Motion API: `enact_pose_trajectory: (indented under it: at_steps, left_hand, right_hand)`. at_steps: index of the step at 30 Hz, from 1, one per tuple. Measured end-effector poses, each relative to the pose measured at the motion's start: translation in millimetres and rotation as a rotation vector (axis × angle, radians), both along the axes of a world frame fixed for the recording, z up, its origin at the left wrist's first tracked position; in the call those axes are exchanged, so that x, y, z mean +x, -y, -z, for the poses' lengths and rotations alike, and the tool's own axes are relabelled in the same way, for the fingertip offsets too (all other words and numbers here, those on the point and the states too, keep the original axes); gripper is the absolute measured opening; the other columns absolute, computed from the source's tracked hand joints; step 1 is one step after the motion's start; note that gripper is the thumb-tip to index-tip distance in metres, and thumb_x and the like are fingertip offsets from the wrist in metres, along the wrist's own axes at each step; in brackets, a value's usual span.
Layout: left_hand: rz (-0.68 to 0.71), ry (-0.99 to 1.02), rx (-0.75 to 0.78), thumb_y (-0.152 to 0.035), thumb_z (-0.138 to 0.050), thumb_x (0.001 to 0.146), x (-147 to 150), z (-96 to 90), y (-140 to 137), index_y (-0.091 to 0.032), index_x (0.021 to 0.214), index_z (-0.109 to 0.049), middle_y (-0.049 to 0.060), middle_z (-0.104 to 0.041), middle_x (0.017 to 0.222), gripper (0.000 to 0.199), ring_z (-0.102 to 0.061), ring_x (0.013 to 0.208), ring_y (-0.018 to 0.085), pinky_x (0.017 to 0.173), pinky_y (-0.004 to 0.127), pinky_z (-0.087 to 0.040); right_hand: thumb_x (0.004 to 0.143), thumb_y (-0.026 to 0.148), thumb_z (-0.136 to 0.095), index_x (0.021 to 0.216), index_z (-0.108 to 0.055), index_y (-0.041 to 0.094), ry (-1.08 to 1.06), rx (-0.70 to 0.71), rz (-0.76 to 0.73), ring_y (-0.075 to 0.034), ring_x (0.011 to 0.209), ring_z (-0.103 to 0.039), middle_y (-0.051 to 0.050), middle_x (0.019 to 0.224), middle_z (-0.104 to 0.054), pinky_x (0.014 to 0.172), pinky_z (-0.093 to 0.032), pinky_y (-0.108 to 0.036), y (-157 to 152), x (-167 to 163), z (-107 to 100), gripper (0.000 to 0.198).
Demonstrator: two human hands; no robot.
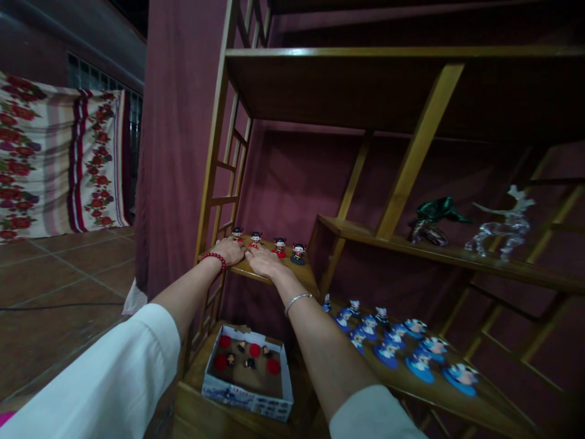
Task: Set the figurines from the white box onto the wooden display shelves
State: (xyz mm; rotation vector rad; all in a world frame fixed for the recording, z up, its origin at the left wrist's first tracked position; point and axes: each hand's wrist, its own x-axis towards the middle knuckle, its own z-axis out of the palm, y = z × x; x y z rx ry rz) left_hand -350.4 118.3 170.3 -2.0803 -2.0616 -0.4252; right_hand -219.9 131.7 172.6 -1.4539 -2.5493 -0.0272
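Both my arms stretch out to a small wooden shelf [299, 277] that carries a row of several little dark-haired figurines. My left hand [227, 251], below a red bead bracelet, lies by the leftmost figurine [237, 233]. Close beside it, my right hand [264, 261] rests near the second figurine [256, 238], its fingers stretched forward over the shelf. Whether either hand touches a figurine is hard to make out. To the right stand a figurine on a red base [280, 246] and one on a dark base [298, 252].
Below, an open cardboard box [247, 396] holds red discs and small dark-haired pieces. Several blue-based figurines [387, 352] stand on the lower right shelf. A clear deer ornament [503, 228] and a green-and-dark ornament [434, 221] sit higher up. A floral cloth [55, 161] hangs at left.
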Motion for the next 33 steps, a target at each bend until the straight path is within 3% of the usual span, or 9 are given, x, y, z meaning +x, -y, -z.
enact_pose_trajectory:
  at_steps: [7,13,16,19,24,33]
  left_hand:
    - [-0.005,0.004,0.01,-0.037,-0.025,0.083,-1.5,1.6,-1.9,-0.027,0.112,-0.054,0.008,-0.051,0.12,0.042,-0.046,0.11,0.025,0.088,0.043,-0.037]
    - [-0.043,0.073,0.098,-0.034,-0.033,0.078,-0.7,1.8,6.9,-0.023,0.105,-0.06,0.008,-0.058,0.112,0.039,-0.054,0.1,0.022,0.084,0.031,-0.041]
    - [-0.11,0.137,0.143,-0.032,-0.034,0.077,2.4,-0.4,17.5,-0.02,0.099,-0.063,0.01,-0.063,0.1,0.038,-0.058,0.093,0.022,0.078,0.028,-0.044]
    - [-0.165,0.164,0.178,-0.032,-0.033,0.077,4.2,-0.9,24.5,-0.019,0.096,-0.064,0.012,-0.065,0.096,0.039,-0.059,0.09,0.022,0.075,0.028,-0.044]
    - [-0.138,0.15,0.193,-0.032,-0.032,0.077,3.4,0.0,25.8,-0.02,0.095,-0.064,0.011,-0.065,0.094,0.039,-0.06,0.089,0.023,0.073,0.03,-0.045]
    - [-0.132,0.153,0.15,-0.032,-0.035,0.076,1.7,-1.4,24.5,-0.023,0.098,-0.064,0.009,-0.065,0.096,0.038,-0.059,0.092,0.021,0.076,0.027,-0.044]
  right_hand:
    - [0.086,0.046,-0.019,0.128,-0.037,0.021,-0.018,0.019,0.002,-0.026,0.126,-0.027,-0.009,0.14,-0.025,0.098,-0.025,-0.044,3.7,0.5,-0.6,0.052]
    - [0.085,0.032,-0.029,0.113,-0.053,0.019,-0.139,0.178,-0.005,-0.022,0.108,-0.047,-0.011,0.12,-0.049,0.09,-0.036,-0.034,17.9,11.0,0.7,0.039]
    - [0.082,0.022,-0.032,0.105,-0.058,0.016,-0.196,0.273,0.063,-0.021,0.104,-0.049,-0.011,0.112,-0.053,0.089,-0.037,-0.03,28.7,21.3,2.8,0.035]
    - [0.079,0.018,-0.035,0.105,-0.058,0.014,-0.233,0.319,0.176,-0.023,0.105,-0.048,-0.012,0.118,-0.05,0.089,-0.037,-0.031,38.2,30.8,4.1,0.035]
    - [0.078,0.021,-0.04,0.108,-0.057,0.014,-0.229,0.231,0.304,-0.025,0.106,-0.047,-0.014,0.123,-0.043,0.09,-0.037,-0.033,42.9,35.7,1.4,0.035]
    - [0.081,0.032,-0.037,0.117,-0.051,0.019,-0.175,0.055,0.333,-0.029,0.12,-0.034,-0.014,0.13,-0.037,0.094,-0.031,-0.04,38.3,30.8,-4.8,0.041]
